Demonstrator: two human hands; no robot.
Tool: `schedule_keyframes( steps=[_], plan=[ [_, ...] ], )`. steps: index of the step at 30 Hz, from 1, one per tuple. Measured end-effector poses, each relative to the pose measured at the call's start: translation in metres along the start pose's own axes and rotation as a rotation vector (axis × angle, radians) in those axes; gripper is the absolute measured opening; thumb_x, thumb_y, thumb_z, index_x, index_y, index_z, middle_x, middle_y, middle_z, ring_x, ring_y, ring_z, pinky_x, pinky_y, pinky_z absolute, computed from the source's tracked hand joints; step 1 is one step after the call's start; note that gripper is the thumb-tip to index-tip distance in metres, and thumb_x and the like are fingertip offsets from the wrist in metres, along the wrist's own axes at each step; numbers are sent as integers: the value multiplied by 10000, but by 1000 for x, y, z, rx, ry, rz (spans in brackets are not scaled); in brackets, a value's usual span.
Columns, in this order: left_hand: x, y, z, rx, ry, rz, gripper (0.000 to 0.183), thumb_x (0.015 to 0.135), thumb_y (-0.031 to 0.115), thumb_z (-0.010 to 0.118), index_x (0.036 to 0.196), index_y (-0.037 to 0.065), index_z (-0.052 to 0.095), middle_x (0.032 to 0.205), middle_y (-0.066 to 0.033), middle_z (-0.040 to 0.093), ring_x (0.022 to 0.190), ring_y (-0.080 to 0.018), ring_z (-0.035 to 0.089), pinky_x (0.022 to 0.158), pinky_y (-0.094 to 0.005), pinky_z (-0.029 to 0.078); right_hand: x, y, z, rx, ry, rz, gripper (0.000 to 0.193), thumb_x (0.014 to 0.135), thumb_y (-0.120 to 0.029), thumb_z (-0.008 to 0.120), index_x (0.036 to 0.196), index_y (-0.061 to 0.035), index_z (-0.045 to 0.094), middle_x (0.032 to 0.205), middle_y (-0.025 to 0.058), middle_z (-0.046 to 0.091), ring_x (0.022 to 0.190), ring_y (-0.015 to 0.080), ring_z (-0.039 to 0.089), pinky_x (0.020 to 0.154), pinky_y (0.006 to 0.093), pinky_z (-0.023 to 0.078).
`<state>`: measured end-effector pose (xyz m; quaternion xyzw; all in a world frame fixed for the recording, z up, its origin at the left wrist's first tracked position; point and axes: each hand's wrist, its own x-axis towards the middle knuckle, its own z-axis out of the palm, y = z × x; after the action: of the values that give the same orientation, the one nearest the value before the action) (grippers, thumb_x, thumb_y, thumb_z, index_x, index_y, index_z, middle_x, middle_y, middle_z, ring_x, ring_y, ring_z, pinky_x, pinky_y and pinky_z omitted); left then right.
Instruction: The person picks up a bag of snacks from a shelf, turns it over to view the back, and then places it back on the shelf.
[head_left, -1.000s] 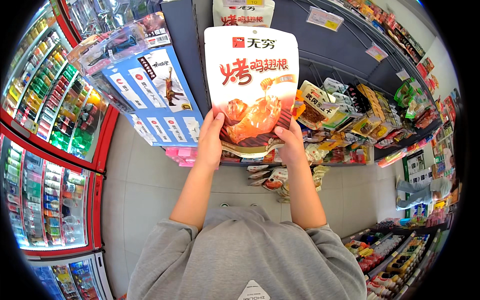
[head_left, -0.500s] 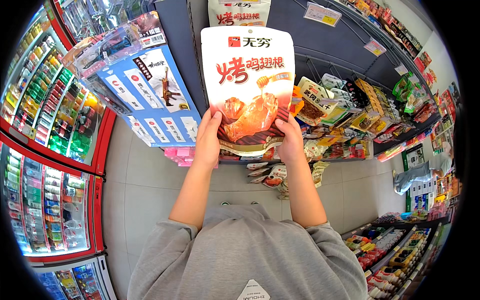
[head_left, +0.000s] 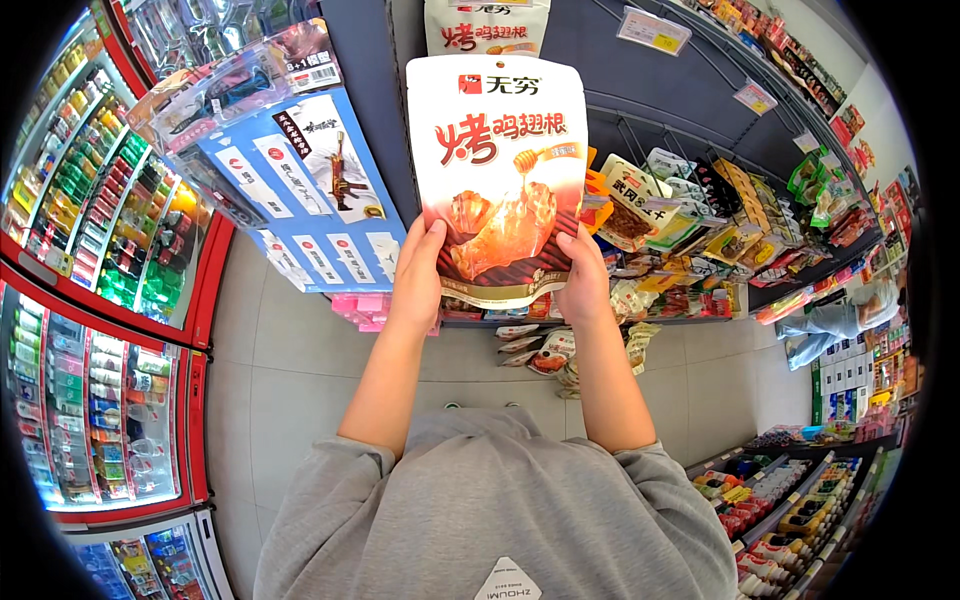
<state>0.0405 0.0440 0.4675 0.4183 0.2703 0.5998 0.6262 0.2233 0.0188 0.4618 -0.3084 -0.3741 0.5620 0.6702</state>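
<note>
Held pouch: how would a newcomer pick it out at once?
Start at the dark shelf, upper middle. In front, the left hand and right hand hold a white-topped pouch, reddish brown below. Unlike the similar pouch behind it, this one is in both hands.

Worn: loose heather-grey shirt (head_left: 470, 500), lightly creased across the front. Short, wide sleeves (head_left: 345, 475), same grey, hemmed near the elbows. Low on shirt: white angular patch (head_left: 508, 580), small dark lettering. Forearms (head_left: 380, 385) and hands (head_left: 417, 275) bare. Shoe tips (head_left: 452, 406) just showing; detail too small to tell.
</note>
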Motion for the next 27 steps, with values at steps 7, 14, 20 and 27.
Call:
schedule_keyframes(
  steps=[7, 14, 20, 27],
  plan=[
    [2, 4, 2, 10, 10, 10, 341, 946, 174, 375, 1215, -22, 451, 1165, -80, 536, 1071, -135, 491, 929, -267, 363, 2, 0, 5, 42, -30, -3, 444, 820, -114, 492, 1240, 18, 430, 1174, 106, 541, 1061, 185, 530, 916, 321, 407],
    [3, 2, -4, 23, 34, 0, 355, 942, 194, 394, 1214, -27, 448, 1171, -87, 529, 1076, -146, 487, 930, -273, 363, 2, 2, 10, -130, -66, -32, 593, 712, -71, 689, 1227, 9, 407, 1168, 82, 534, 1064, 160, 517, 931, 312, 399],
    [0, 9, -4, 69, -18, 18, 375, 907, 164, 419, 1230, -26, 424, 1193, -94, 510, 1095, -160, 476, 947, -287, 350, 2, 3, 14, -169, -102, -59, 596, 712, -73, 707, 1217, 11, 402, 1155, 87, 537, 1049, 149, 525, 915, 305, 417],
    [-1, 10, -10, 194, -108, 63, 465, 796, 56, 583, 1224, 0, 411, 1136, -85, 533, 1018, -144, 525, 871, -288, 426, 2, 5, 12, -168, -89, -47, 577, 714, -68, 710, 1202, 9, 413, 1147, 85, 541, 1041, 149, 530, 908, 306, 424]
  ],
)
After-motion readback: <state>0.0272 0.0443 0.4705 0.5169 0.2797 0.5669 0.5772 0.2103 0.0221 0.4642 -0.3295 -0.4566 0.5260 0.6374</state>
